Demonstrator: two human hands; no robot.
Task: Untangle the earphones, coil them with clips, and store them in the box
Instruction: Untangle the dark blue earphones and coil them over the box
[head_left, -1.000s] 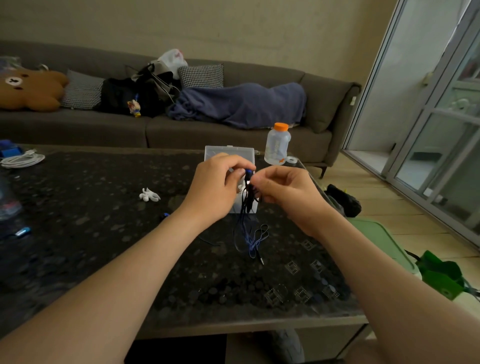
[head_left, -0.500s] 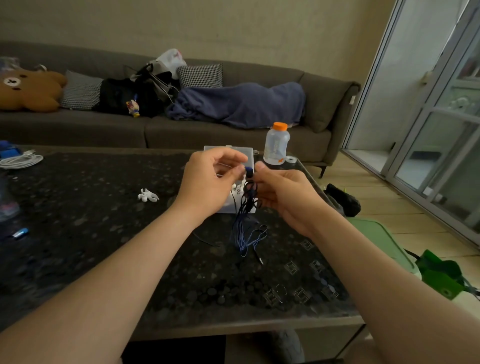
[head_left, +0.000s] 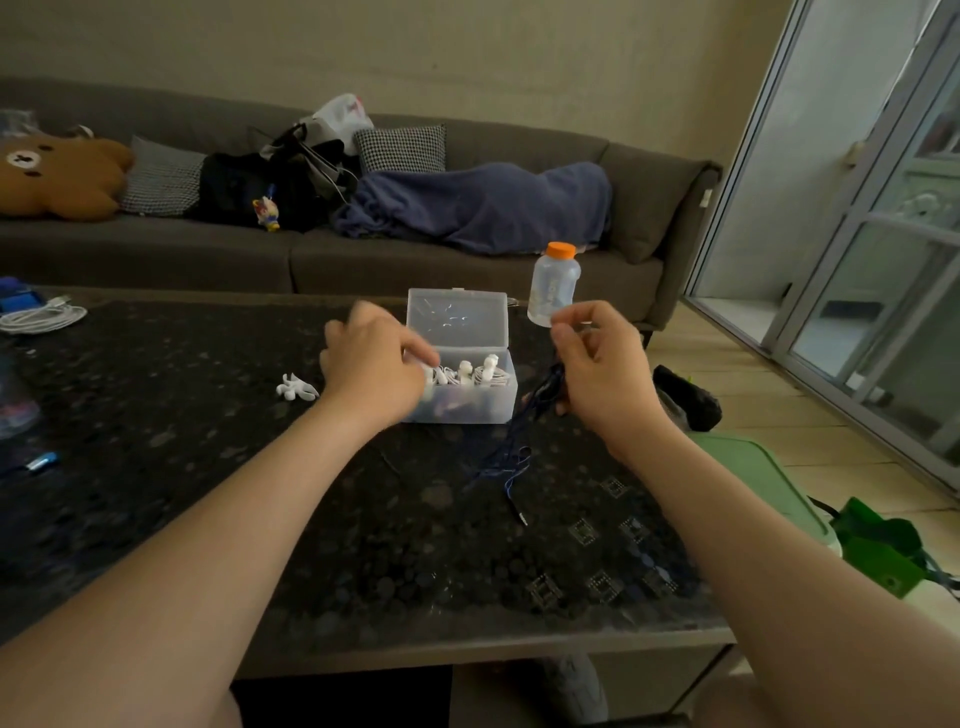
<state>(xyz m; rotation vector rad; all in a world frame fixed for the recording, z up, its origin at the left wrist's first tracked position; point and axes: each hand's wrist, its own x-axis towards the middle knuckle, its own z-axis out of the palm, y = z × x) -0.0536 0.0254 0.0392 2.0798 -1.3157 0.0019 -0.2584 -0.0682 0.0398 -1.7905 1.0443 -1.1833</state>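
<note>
My right hand pinches a bundle of dark blue earphones just right of the box. Their cable hangs to the dark table, where it lies in loose loops, and its jack plug rests on the surface. The clear plastic box stands mid-table with its lid upright; white coiled earphones with clips sit inside. My left hand hovers at the box's left end, blurred, with its fingers loosely curled over the rim and nothing visibly in them. A white clip lies on the table left of that hand.
A bottle with an orange cap stands behind the box at the right. A white cable coil lies far left, and a small blue item lies near the left edge. A green bin sits beside the table on the right, and a sofa stands behind.
My hands have parted. The left one let go of the earphones and moved left to the box's end. The right one carried the bundle to the right of the box.
</note>
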